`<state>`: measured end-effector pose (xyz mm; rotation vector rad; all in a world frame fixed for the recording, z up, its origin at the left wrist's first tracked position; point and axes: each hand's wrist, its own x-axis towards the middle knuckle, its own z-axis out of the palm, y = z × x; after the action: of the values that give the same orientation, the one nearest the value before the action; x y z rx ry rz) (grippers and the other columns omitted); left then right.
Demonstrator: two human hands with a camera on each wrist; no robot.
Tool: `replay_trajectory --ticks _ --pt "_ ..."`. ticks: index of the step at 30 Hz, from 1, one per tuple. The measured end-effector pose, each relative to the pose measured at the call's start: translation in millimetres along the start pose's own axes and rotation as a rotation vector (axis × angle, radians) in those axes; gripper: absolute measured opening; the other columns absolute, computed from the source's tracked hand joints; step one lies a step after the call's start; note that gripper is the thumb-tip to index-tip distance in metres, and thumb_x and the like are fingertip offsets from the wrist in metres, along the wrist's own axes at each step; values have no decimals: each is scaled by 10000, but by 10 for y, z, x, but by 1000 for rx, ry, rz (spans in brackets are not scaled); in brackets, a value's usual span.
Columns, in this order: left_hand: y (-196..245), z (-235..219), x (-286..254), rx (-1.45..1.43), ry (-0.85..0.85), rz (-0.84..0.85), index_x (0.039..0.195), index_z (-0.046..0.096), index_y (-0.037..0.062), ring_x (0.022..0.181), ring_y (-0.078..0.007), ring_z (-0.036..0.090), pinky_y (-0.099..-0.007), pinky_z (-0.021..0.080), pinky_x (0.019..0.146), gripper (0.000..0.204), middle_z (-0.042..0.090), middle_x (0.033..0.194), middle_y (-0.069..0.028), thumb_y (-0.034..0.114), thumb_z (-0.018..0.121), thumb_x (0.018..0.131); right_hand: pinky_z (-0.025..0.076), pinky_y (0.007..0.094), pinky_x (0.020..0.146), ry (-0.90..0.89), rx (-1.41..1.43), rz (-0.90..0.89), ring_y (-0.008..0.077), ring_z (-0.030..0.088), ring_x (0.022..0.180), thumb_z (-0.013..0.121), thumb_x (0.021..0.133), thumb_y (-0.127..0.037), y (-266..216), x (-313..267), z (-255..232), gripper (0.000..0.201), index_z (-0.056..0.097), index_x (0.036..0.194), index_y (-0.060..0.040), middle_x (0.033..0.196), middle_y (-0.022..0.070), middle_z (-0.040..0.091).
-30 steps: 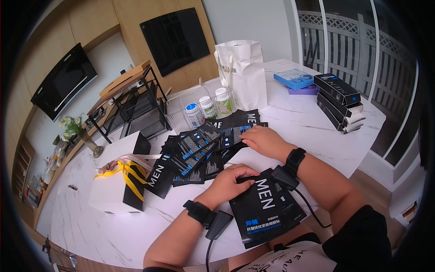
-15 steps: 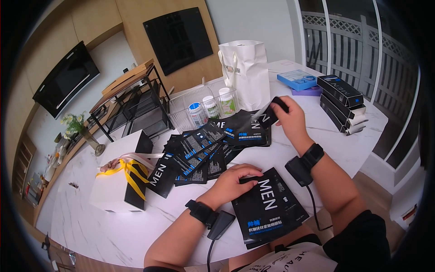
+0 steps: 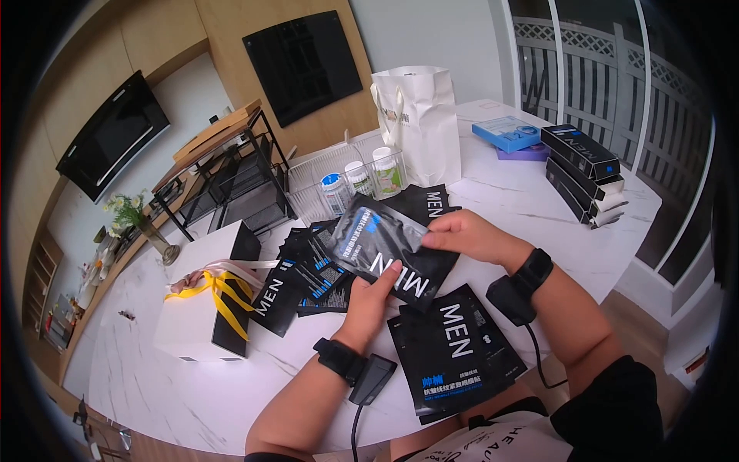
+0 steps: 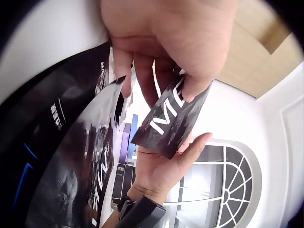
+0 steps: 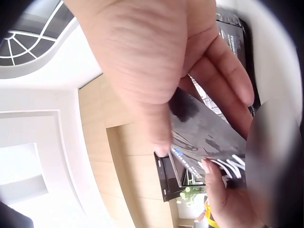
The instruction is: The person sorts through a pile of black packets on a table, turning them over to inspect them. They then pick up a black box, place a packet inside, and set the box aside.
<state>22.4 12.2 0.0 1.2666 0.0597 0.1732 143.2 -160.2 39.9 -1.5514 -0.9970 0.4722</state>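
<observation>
A black sachet [image 3: 389, 239] lettered MEN is held up between both hands, its print turned around from that of the sachets by the lap. My left hand [image 3: 368, 302] grips it at the near side, thumb across the printed face. At its right edge, my right hand [image 3: 476, 236] pinches the sachet between thumb and fingers. Just below the hands, a stack of black MEN sachets [image 3: 443, 354] lies at the table's near edge. Behind the held sachet, a fanned pile of similar sachets [image 3: 277, 296] spreads over the table, partly hidden by it.
To the left stands a white box [image 3: 188, 327] with a yellow ribbon [image 3: 229, 304]. Bottles [image 3: 359, 181] stand in a clear bin beside a white paper bag [image 3: 423, 127]. At the back right are a blue box [image 3: 506, 133] and stacked black boxes [image 3: 581, 154].
The right hand lifted a sachet from the pile and brought it back toward the left. My left hand has risen off the near stack and taken hold of that sachet.
</observation>
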Motion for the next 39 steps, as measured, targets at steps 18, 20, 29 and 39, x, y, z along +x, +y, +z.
replay_trajectory --ticks 18,20,29,39 --pt "-2 -58 60 -176 -44 -36 875 546 79 742 -65 556 -206 444 663 68 594 857 -4 145 542 859 435 192 722 46 155 88 59 538 829 541 862 -88 -45 27 192 182 541 1024 -4 934 24 585" --pt "-10 -24 57 -142 -64 -46 866 549 77 713 -57 548 -197 436 636 67 590 827 7 142 555 854 425 191 686 94 176 93 45 512 785 540 866 -105 60 49 179 115 565 937 -17 891 2 571" --pt "-57 -27 86 -148 -41 -32 876 580 76 681 -47 542 -192 424 596 103 602 811 9 173 590 844 377 228 517 228 -170 -404 68 467 566 656 775 -153 34 30 351 178 536 810 -27 648 24 551" --pt "-16 -17 47 -185 -78 -76 949 590 64 765 -73 570 -223 453 701 125 618 854 4 149 555 866 309 193 457 119 12 -180 7 392 545 630 819 -171 -20 -9 352 178 541 754 -31 589 -52 469"
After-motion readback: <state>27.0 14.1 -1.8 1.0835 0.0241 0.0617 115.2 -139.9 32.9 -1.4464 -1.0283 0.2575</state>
